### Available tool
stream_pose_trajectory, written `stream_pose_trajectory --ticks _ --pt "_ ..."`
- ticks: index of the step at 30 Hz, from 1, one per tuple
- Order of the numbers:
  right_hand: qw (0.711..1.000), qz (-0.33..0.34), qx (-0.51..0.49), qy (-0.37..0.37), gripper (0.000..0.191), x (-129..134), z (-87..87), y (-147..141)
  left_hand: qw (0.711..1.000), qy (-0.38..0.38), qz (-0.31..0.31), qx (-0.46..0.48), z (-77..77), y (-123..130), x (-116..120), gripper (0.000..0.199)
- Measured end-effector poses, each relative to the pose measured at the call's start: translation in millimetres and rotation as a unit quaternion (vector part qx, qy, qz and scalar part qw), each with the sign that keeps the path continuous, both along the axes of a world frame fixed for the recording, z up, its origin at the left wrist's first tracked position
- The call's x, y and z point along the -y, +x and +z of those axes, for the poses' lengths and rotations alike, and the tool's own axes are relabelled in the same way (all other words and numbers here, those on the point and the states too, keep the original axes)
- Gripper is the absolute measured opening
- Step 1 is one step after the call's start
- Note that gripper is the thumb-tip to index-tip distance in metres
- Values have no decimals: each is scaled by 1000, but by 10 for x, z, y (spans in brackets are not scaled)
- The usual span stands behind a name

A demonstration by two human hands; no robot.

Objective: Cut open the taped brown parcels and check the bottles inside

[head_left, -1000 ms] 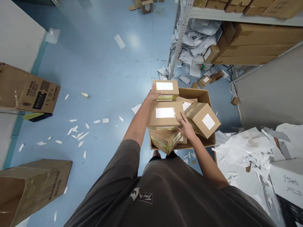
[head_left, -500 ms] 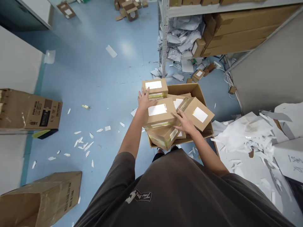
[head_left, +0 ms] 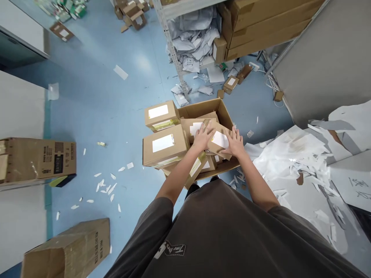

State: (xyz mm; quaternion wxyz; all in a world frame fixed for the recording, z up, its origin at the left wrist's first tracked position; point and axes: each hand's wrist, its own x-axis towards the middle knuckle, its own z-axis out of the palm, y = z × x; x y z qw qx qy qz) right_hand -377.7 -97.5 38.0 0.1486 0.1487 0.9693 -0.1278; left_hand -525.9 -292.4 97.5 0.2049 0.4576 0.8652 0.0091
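Observation:
Both my hands are on a small cardboard box (head_left: 219, 139) with a white label, which sits tilted at the right side of a large open carton (head_left: 222, 114). My left hand (head_left: 203, 138) lies over its left edge, fingers spread. Against its right side rests my right hand (head_left: 235, 143), fingers also apart and the thumb towards the label. To the left, a labelled box (head_left: 165, 146) lies on top of the pile, with another labelled box (head_left: 160, 116) behind it. More boxes fill the carton below; my left forearm covers some of them.
A metal shelf (head_left: 174, 50) with grey bags and long cartons stands ahead. Paper scraps (head_left: 104, 186) litter the blue floor. Two large cartons, one open (head_left: 87, 243) and one upright (head_left: 59, 158), are at the left. White waste paper (head_left: 292, 154) is heaped at the right.
My left hand has left the front left box and moved right onto the small labelled box. My right hand has shifted to that box's right side. The view has swung right.

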Motion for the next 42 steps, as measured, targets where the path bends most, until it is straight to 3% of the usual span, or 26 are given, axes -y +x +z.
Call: stream_pose_trajectory --ticks 4,8,12,15,22,25,31,33,38,42 --pt "998 -6 55 4 155 16 -284 63 996 -84 2 -2 -265 86 -236 135" --pt "998 3 60 -4 161 -17 -382 -67 999 -53 6 2 -378 8 -163 132" --pt "999 35 41 -7 165 -135 -344 -174 1000 -18 -14 -5 -394 -84 -79 116" --pt "999 28 26 0 160 -135 -279 -77 1000 2 -29 1 -389 -104 -86 105" --pt "994 -100 52 9 156 205 -2 433 991 37 -123 44 -273 -39 -232 117" --pt "984 -168 66 13 154 384 87 653 982 52 -168 73 -306 21 -353 117" --pt "975 -201 98 1 151 445 -14 740 977 -12 -176 120 -636 62 -600 118" --pt "974 -202 105 4 148 452 -40 722 979 3 -166 118 -712 23 -631 115" --pt "961 -196 185 -57 145 695 -22 940 969 90 -199 117 -739 -38 -613 95" --pt "961 -193 191 -59 142 727 -63 1055 974 59 -190 109 -747 7 -660 91"
